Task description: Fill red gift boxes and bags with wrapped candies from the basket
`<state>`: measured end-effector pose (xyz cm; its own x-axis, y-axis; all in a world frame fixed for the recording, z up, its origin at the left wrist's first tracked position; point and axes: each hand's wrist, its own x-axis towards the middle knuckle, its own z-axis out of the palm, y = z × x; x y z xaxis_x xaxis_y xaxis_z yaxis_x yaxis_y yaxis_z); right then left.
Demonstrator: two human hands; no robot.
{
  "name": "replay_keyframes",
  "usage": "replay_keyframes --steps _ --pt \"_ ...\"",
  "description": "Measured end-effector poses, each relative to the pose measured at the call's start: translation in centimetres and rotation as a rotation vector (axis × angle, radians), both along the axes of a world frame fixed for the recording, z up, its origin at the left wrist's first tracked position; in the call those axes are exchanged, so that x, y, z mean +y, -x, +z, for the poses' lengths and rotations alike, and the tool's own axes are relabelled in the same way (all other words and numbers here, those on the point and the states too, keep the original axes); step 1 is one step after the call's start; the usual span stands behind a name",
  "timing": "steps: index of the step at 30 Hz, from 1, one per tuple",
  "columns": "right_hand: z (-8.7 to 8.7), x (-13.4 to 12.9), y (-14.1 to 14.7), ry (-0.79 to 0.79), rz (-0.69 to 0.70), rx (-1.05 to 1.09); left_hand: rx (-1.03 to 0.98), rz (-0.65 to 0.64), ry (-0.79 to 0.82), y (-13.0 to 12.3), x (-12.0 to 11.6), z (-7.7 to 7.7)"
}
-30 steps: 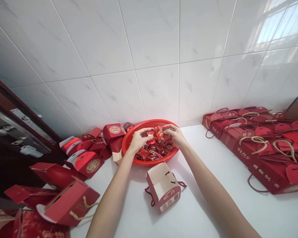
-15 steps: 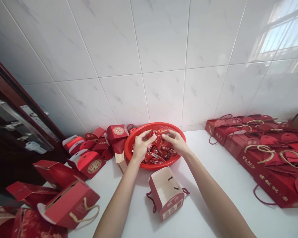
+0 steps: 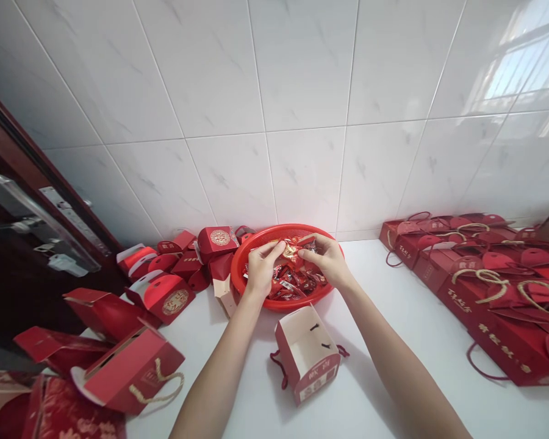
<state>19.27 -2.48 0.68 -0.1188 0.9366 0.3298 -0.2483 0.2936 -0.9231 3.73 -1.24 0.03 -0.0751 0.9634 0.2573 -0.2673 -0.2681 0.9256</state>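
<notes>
Above a red plastic basket point(image 3: 274, 308), my left hand point(image 3: 261, 268) and my right hand point(image 3: 328, 262) face each other with fingertips pinched. Between them is a red wrapped candy point(image 3: 291, 250) with gold print, each hand at one side of it. Under my hands the basket holds many loose candies point(image 3: 297, 285) in red wrappers. Closer to me, between my forearms, stands an open red gift box point(image 3: 307, 356) with a pale inside and dark red cord handles.
Red gift boxes, some with rope handles point(image 3: 158, 390), crowd the left side by a dark door point(image 3: 9, 262). On the right, rows of closed red boxes point(image 3: 466, 292) line the white table point(image 3: 375, 292). A tiled wall point(image 3: 302, 171) rises behind the basket.
The candy between my hands has turned, so its gold print now shows. My hands have barely shifted, and the view has moved slightly. The boxes stay where they were.
</notes>
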Motion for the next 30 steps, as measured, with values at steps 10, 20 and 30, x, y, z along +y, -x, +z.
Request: replay_keyframes --steps 10,20,30 --pt "1.1 -1.0 0.5 -0.024 -0.011 0.105 -0.302 0.014 0.016 -1.4 -1.7 0.6" --pt "5.1 -5.5 -3.1 -0.157 0.133 -0.505 -0.167 0.051 -0.069 1.9 -2.3 3.7" --pt "5.5 -8.1 -1.5 -0.213 0.292 -0.981 0.189 -0.056 -0.159 2.3 -4.6 5.0"
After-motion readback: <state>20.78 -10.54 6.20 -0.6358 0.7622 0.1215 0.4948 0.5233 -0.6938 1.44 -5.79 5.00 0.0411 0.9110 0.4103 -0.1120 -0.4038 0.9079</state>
